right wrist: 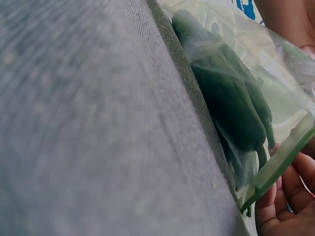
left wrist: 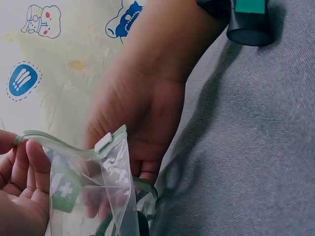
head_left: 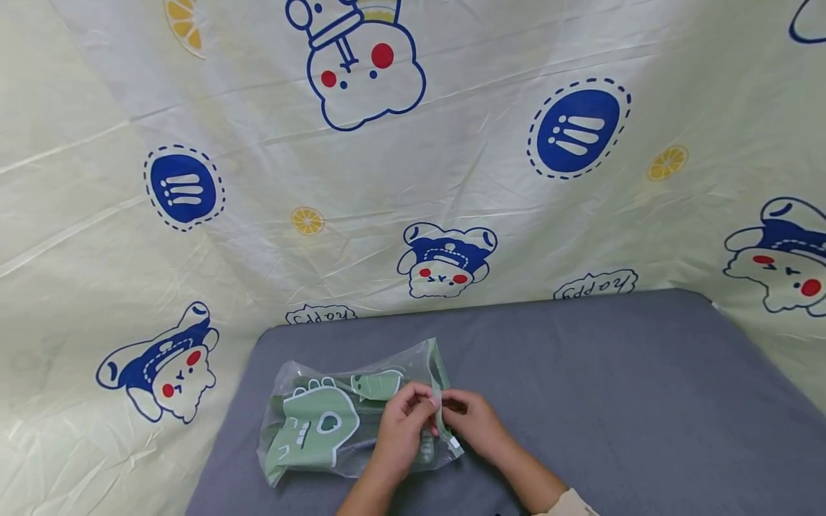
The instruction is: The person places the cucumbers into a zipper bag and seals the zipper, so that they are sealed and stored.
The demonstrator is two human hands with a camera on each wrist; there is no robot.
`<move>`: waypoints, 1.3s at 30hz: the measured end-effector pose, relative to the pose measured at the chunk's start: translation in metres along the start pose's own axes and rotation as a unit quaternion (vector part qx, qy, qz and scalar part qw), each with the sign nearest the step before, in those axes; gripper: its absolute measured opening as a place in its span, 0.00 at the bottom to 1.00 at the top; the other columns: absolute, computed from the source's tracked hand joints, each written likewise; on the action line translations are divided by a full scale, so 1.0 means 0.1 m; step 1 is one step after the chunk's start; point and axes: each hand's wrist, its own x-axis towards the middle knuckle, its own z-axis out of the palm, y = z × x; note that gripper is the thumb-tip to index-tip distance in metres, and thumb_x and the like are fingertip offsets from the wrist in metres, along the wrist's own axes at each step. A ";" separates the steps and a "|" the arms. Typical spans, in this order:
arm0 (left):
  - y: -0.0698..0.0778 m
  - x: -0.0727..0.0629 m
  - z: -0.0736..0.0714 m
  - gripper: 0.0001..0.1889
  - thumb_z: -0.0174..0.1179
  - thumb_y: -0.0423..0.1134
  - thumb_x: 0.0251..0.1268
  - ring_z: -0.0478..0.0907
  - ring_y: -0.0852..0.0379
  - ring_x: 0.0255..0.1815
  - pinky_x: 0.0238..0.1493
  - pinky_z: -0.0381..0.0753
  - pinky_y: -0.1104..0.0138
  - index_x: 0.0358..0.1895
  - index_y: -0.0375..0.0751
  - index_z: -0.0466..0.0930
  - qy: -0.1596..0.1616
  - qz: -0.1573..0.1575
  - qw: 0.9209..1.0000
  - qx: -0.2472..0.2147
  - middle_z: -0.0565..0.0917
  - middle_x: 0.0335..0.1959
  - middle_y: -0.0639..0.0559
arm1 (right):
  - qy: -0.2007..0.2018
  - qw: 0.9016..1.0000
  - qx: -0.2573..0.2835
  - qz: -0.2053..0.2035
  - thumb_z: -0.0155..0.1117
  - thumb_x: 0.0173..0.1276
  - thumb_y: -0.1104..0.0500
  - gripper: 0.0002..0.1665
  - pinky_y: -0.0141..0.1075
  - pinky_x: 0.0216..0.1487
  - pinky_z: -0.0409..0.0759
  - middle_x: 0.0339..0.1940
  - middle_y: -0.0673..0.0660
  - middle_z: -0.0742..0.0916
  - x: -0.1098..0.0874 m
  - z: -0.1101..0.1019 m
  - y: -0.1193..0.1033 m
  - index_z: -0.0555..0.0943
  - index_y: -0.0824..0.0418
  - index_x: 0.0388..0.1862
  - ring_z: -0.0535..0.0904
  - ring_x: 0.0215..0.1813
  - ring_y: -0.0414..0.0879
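Observation:
A clear plastic slider zip bag [head_left: 361,430] with green and white cartoon prints lies on the grey surface, its zip end towards my hands. Near that end, my left hand [head_left: 401,430] pinches the bag's edge between thumb and fingers. On the other side of the green zip strip [head_left: 437,358], my right hand [head_left: 474,426] holds the strip with curled fingers. The white slider [head_left: 455,446] sits at the strip's near end. Inside the bag, long dark green things [right wrist: 226,98] with thin stem-like ends show through the plastic.
The grey cloth-covered surface [head_left: 613,401] reaches out to the right of the bag. Behind it rises a pale sheet [head_left: 477,165] printed with bears and orange slices. A black device [left wrist: 248,29] is strapped to the right wrist.

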 end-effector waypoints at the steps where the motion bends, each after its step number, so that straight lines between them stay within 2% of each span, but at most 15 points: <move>1: 0.01 0.00 0.00 0.10 0.57 0.28 0.67 0.74 0.64 0.23 0.26 0.80 0.74 0.41 0.19 0.72 0.002 0.001 1.000 -0.002 0.76 0.25 0.54 | 0.000 1.000 0.004 -0.001 0.65 0.71 0.62 0.14 0.26 0.44 0.83 0.45 0.64 0.89 0.00 0.00 0.00 0.84 0.69 0.51 0.83 0.42 0.33; 6: 0.06 -0.01 -0.02 0.10 0.56 0.28 0.68 0.74 0.64 0.24 0.26 0.79 0.74 0.42 0.19 0.72 0.010 -0.001 1.000 -0.014 0.78 0.28 0.55 | 0.031 0.999 0.026 -0.004 0.66 0.72 0.59 0.16 0.27 0.45 0.84 0.48 0.64 0.89 0.00 -0.04 -0.03 0.84 0.68 0.53 0.83 0.43 0.34; 10: 0.10 0.01 -0.04 0.11 0.57 0.28 0.68 0.74 0.63 0.23 0.26 0.79 0.74 0.42 0.19 0.72 0.018 -0.002 1.000 -0.009 0.76 0.27 0.56 | 0.061 0.997 0.040 0.001 0.67 0.71 0.57 0.16 0.27 0.43 0.82 0.49 0.64 0.88 0.00 -0.14 -0.06 0.85 0.66 0.52 0.83 0.43 0.37; 17: 0.19 0.03 -0.06 0.11 0.57 0.29 0.68 0.74 0.62 0.22 0.26 0.79 0.74 0.43 0.19 0.72 0.034 0.005 0.999 -0.013 0.75 0.27 0.55 | 0.072 0.997 0.015 -0.001 0.67 0.71 0.57 0.17 0.29 0.35 0.78 0.48 0.66 0.88 0.00 -0.32 -0.09 0.84 0.67 0.52 0.80 0.38 0.40; 22: 0.32 0.07 -0.09 0.10 0.57 0.29 0.70 0.73 0.61 0.23 0.27 0.79 0.73 0.42 0.20 0.72 0.039 0.015 0.999 -0.010 0.75 0.27 0.54 | 0.079 0.997 0.008 -0.007 0.66 0.72 0.58 0.17 0.28 0.40 0.80 0.51 0.67 0.87 0.00 -0.41 -0.13 0.84 0.68 0.53 0.82 0.42 0.37; 26: 0.44 0.10 -0.14 0.11 0.58 0.31 0.70 0.74 0.60 0.23 0.28 0.80 0.73 0.43 0.22 0.72 0.043 0.020 0.999 -0.004 0.74 0.28 0.53 | 0.055 0.998 -0.005 -0.029 0.64 0.73 0.58 0.17 0.28 0.47 0.82 0.55 0.68 0.86 0.01 -0.48 -0.18 0.83 0.67 0.55 0.83 0.48 0.37; 31: 0.60 0.16 -0.21 0.10 0.58 0.32 0.70 0.74 0.59 0.24 0.28 0.80 0.72 0.42 0.24 0.73 0.043 0.014 0.999 -0.012 0.75 0.28 0.53 | 0.025 0.996 -0.054 -0.065 0.64 0.74 0.56 0.14 0.30 0.48 0.82 0.53 0.61 0.87 0.06 -0.55 -0.24 0.85 0.60 0.54 0.82 0.49 0.39; 36: 0.79 0.21 -0.25 0.05 0.58 0.33 0.71 0.74 0.58 0.25 0.28 0.80 0.71 0.39 0.35 0.75 0.030 0.006 0.999 -0.023 0.75 0.28 0.53 | -0.015 0.990 -0.090 -0.110 0.65 0.73 0.57 0.12 0.33 0.50 0.82 0.56 0.56 0.85 0.09 -0.60 -0.36 0.86 0.54 0.52 0.79 0.55 0.41; 39: 0.91 0.24 -0.27 0.03 0.58 0.34 0.71 0.73 0.59 0.25 0.28 0.79 0.71 0.37 0.41 0.76 0.013 0.005 0.999 -0.033 0.75 0.28 0.54 | -0.040 0.984 -0.117 -0.128 0.64 0.74 0.55 0.13 0.40 0.55 0.83 0.60 0.55 0.83 0.11 -0.64 -0.52 0.86 0.53 0.54 0.77 0.62 0.47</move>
